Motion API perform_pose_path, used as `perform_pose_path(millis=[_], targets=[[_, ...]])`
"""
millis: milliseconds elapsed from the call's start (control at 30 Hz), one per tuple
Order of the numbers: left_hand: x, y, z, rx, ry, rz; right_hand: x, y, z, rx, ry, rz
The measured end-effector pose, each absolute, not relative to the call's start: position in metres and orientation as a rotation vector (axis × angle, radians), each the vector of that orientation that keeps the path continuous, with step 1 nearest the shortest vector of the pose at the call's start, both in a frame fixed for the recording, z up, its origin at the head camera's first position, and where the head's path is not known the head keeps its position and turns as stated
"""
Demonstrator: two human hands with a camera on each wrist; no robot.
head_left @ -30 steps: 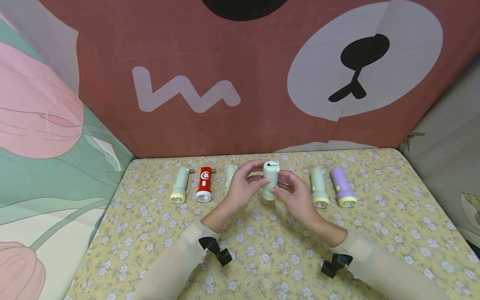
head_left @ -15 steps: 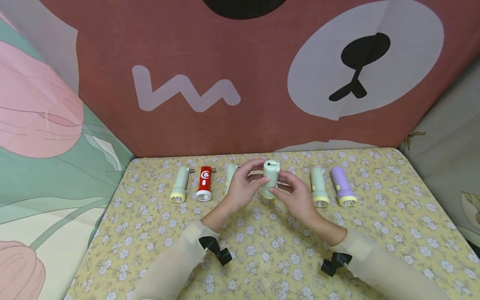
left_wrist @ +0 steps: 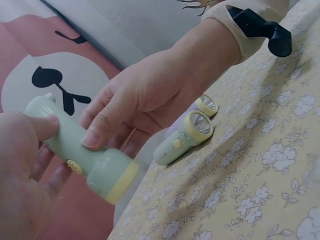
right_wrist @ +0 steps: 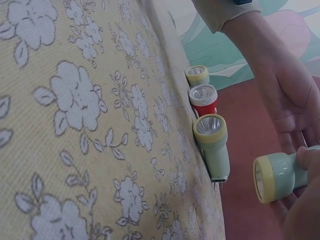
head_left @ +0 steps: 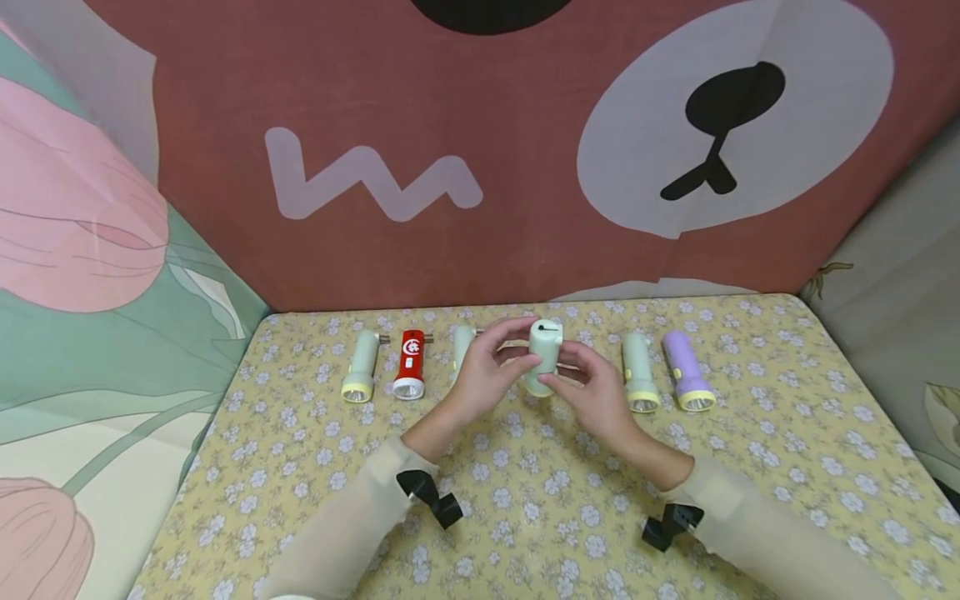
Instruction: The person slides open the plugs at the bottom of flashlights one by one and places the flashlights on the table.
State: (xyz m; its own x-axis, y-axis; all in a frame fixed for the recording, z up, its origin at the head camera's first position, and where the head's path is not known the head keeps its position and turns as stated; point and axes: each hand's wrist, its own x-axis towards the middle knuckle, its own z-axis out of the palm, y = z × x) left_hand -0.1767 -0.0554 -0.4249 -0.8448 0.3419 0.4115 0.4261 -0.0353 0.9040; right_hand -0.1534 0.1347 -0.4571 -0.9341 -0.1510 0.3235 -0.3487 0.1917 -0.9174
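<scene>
Both hands hold a pale green flashlight [head_left: 545,346] with a yellow rim, raised above the table. Its lamp end points down, and the flat tail with a dark keyhole-shaped slot faces up. My left hand [head_left: 487,371] pinches the barrel's upper part between thumb and fingers. Lower down, the right hand [head_left: 596,392] grips from the other side, its thumb [left_wrist: 95,136] along the barrel. In the left wrist view the yellow switch [left_wrist: 74,166] shows near the flared head. The yellow-rimmed lens [right_wrist: 260,180] appears in the right wrist view.
On the flowered tablecloth [head_left: 525,508], left of the hands, lie a green flashlight [head_left: 363,367], a red one [head_left: 410,367] and another green one [right_wrist: 215,150], metal prongs out. A green flashlight [head_left: 637,371] and a purple one [head_left: 685,367] lie right. A bear-print cloth [head_left: 525,250] hangs behind.
The hands and flashlight keep almost the same pose. Only the head view has shifted by a slight amount.
</scene>
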Motion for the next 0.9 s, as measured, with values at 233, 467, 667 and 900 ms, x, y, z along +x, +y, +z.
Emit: perform_pose_path(millis=[233, 467, 667, 900], targets=[[-0.177, -0.058, -0.419, -0.857, -2.163, -2.106, -0.154, 0.135, -0.460, 0.485, -2.270, 1.835], [-0.176, -0.061, -0.407, -0.759, -2.277, -2.090, -0.154, 0.136, -0.461, 0.485, -2.269, 1.831], [-0.174, -0.060, -0.397, -0.689, -2.312, -2.159, -0.152, 0.136, -0.460, 0.505, -2.265, 1.829], [-0.173, -0.057, -0.390, -0.531, -2.308, -2.268, -0.151, 0.135, -0.459, 0.532, -2.263, 1.786]])
